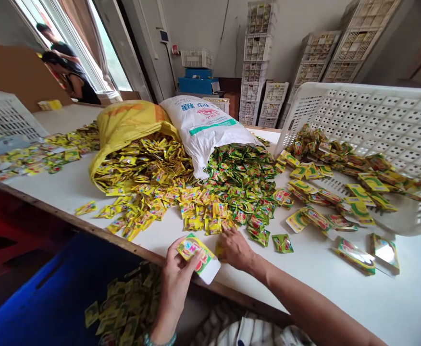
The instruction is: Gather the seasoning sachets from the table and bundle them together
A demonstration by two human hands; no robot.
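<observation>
My left hand [178,274] holds a small printed carton [198,257], its white end flap pointing right, over the table's front edge. My right hand [236,247] rests at the near side of the yellow sachets [199,206], fingertips touching them; whether one is gripped is hidden. Yellow sachets spill from a yellow sack [127,125]. Beside it, green sachets [246,180] spill from a white sack [210,122]. A lone green sachet [282,243] lies right of my right hand.
A tipped white basket [376,110] with flat cartons [356,254] stands at right. Below the front edge, a blue bin [48,298] holds many cartons. More sachets and a white crate [8,115] are at left. Stacked crates [255,62] and two people [66,67] are behind.
</observation>
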